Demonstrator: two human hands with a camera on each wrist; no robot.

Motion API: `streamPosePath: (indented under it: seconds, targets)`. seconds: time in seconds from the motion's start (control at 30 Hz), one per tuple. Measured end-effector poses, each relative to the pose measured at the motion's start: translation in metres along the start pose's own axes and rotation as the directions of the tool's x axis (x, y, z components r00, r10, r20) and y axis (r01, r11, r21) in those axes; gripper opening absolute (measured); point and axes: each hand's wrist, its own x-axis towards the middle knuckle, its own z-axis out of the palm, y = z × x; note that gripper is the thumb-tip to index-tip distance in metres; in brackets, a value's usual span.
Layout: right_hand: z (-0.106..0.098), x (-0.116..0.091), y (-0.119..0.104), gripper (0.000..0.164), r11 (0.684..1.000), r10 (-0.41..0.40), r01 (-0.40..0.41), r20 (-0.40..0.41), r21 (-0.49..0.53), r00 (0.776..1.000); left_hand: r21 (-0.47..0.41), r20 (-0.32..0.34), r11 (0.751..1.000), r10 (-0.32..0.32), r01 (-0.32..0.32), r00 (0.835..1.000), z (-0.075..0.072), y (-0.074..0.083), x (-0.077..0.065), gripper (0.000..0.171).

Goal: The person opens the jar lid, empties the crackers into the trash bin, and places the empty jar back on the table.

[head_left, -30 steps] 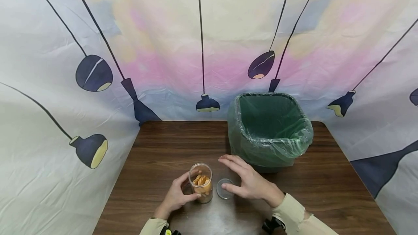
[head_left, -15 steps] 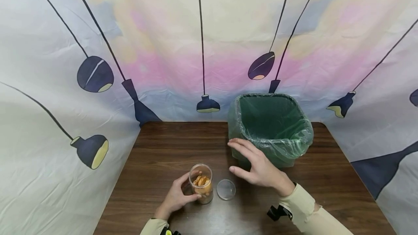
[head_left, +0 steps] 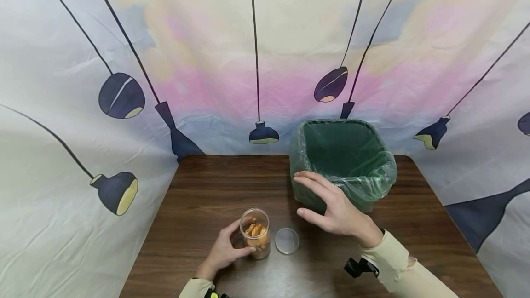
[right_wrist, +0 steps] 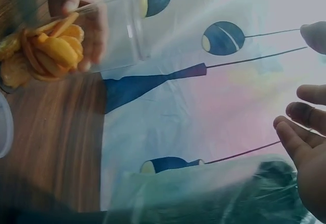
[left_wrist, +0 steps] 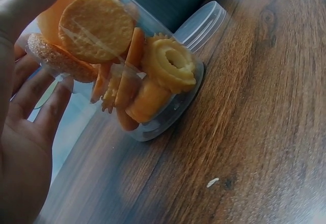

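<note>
My left hand (head_left: 222, 249) grips a clear, lidless jar (head_left: 260, 253) that stands upright on the table, thumb on the near side. Orange-yellow biscuits (head_left: 255, 231) fill its lower part. Seen from the left wrist, they include a flat round biscuit (left_wrist: 97, 29), a ring-shaped one (left_wrist: 170, 63) and a sugar-coated one (left_wrist: 58, 58). The clear round lid (head_left: 287, 241) lies flat just right of the jar. My right hand (head_left: 337, 210) is in the air before the green-lined bin (head_left: 299, 160), fingers extended, thumb apart, holding nothing; the right wrist view also shows these fingers (right_wrist: 293, 137).
The bin stands at the back right of the brown wooden table (head_left: 223, 183), its plastic liner (head_left: 364, 187) folded over the rim. A cloth backdrop (head_left: 215, 82) with printed lamps surrounds the table. A small pale crumb (left_wrist: 213, 182) lies near the jar.
My right hand has moved up and to the right, from above the lid to in front of the bin. The left hand, jar and lid have stayed in place.
</note>
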Motion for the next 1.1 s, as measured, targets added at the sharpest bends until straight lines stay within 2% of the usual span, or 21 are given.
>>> streamPosePath:
  seconds: [0.1,0.33,0.5,0.67,0.8,1.1]
  targets:
    - [-0.005,0.003,-0.001,0.059,1.0,-0.008,0.008,-0.019,0.004,1.0,-0.007,-0.001,1.0,0.004,-0.004,1.0,0.0,-0.005,-0.002,0.071]
    - [-0.023,0.006,0.003,0.059,1.0,0.009,-0.009,-0.067,-0.009,0.998,-0.023,0.002,0.997,0.076,-0.076,0.997,0.0,-0.008,-0.002,0.071]
    - [-0.036,0.005,0.008,0.059,0.998,0.047,-0.05,-0.093,-0.027,0.995,-0.025,-0.013,0.997,0.071,-0.071,0.997,0.002,-0.004,-0.002,0.071]
    - [-0.046,0.004,0.014,0.059,0.998,0.05,-0.056,-0.129,-0.042,0.99,-0.033,-0.021,0.997,0.073,-0.074,0.997,0.003,0.001,0.0,0.07]
    - [-0.054,0.003,0.018,0.059,0.996,0.051,-0.063,-0.159,-0.069,0.986,-0.046,-0.032,0.996,0.075,-0.076,0.997,0.004,-0.003,-0.001,0.071]
    - [-0.071,-0.004,0.023,0.059,0.985,0.103,-0.126,-0.186,-0.117,0.977,-0.18,-0.072,0.982,0.049,-0.061,0.996,0.011,-0.015,-0.006,0.073]
